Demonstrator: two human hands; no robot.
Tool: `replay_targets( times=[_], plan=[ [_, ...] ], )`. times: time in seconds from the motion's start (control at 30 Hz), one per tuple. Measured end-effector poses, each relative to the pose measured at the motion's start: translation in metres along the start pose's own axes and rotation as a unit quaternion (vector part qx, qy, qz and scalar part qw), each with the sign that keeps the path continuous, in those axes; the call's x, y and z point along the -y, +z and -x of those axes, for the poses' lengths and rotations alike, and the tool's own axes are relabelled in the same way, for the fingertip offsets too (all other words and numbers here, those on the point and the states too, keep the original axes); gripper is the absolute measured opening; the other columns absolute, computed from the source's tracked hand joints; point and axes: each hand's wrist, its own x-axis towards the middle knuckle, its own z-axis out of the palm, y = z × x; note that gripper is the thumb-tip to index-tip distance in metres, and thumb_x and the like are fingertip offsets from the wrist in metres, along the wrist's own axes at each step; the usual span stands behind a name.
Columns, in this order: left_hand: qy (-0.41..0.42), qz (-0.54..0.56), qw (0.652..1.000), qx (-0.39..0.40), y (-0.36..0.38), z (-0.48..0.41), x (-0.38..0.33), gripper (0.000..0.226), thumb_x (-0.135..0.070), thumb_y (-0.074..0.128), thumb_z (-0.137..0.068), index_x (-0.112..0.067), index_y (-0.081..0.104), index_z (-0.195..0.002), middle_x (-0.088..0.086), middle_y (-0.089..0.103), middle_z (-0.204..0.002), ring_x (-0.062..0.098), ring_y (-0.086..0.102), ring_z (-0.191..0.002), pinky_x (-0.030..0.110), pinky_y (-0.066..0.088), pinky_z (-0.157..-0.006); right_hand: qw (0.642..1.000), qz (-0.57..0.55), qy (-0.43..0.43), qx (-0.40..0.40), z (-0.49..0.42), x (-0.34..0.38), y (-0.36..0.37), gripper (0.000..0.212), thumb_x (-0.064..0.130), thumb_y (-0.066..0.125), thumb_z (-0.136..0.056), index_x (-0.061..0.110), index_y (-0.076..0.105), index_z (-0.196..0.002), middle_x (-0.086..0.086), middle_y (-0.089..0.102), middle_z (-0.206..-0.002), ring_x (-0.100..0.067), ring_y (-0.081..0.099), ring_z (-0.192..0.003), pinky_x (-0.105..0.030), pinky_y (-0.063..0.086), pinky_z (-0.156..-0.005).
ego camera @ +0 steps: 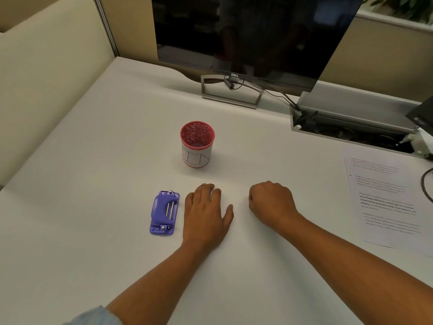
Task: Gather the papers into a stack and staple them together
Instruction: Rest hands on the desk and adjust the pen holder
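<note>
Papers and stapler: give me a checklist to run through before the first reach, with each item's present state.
1. Papers in view: ok, printed sheets lie at the desk's right edge, partly cut off by the frame.
2. Already a neat stack: cannot tell how many sheets there are or whether their edges line up.
3. Stapler within reach: ok, the purple stapler lies just beside the left hand.
4. Hands free: left hand ok, flat on the desk; right hand is curled into a loose fist, nothing visible in it.
5. Space to stack: ok, bare desk between the hands; the red pen cup stands farther back.
</note>
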Motion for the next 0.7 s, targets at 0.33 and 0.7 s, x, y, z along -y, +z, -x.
replay_targets(
  times=[0.33, 0.7],
  plan=[
    [0.0, 0.008, 1.0, -0.004, 0.0, 0.001, 0.0, 0.042, -0.047, 0.054, -0.086, -0.012, 0.061, -0.11, 0.01, 0.061, -0.122, 0.03, 0.054, -0.116, 0.045, 0.043, -0.098, 1.0, 0.02, 0.005, 0.007, -0.012, 0.008, -0.001, 0.032, 0.007, 0.057, -0.073, 0.018, 0.035, -0.052, 0.002, 0.039, -0.049, -0.014, 0.033, -0.042, -0.022, 0.021, -0.042],
    [-0.002, 0.007, 1.0, -0.002, -0.001, 0.001, 0.0, 0.042, -0.047, 0.053, -0.087, -0.013, 0.06, -0.111, 0.009, 0.061, -0.122, 0.029, 0.054, -0.117, 0.045, 0.043, -0.099, 0.835, -0.515, 0.19, 0.044, -0.025, -0.027, -0.01, 0.015, 0.017, 0.065, -0.075, 0.008, 0.063, -0.064, -0.006, 0.066, -0.063, -0.017, 0.06, -0.055, -0.028, 0.049, -0.054]
  ],
)
